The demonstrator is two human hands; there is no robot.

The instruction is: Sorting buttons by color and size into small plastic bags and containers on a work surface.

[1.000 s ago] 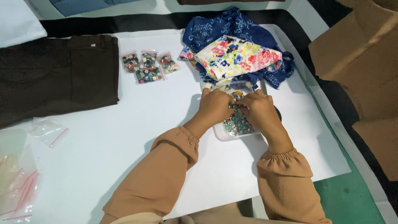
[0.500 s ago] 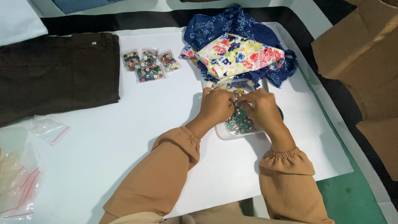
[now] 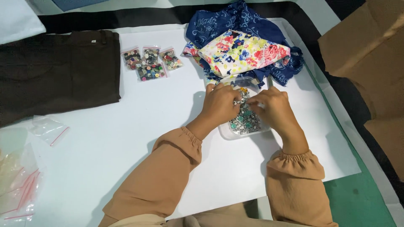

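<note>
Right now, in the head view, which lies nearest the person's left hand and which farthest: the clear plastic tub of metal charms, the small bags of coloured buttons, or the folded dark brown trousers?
1. Clear plastic tub of metal charms, under the left hand.
2. Small bags of coloured buttons, up-left.
3. Folded dark brown trousers, far left.

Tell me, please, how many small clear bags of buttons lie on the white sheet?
4: three in a row, left bag, middle bag, right bag, and the front bag just below them. None seems hidden.

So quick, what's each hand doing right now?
Left hand: fingers curled over the clear tray of small metal pieces; grip cannot be told.
Right hand: same.
</note>
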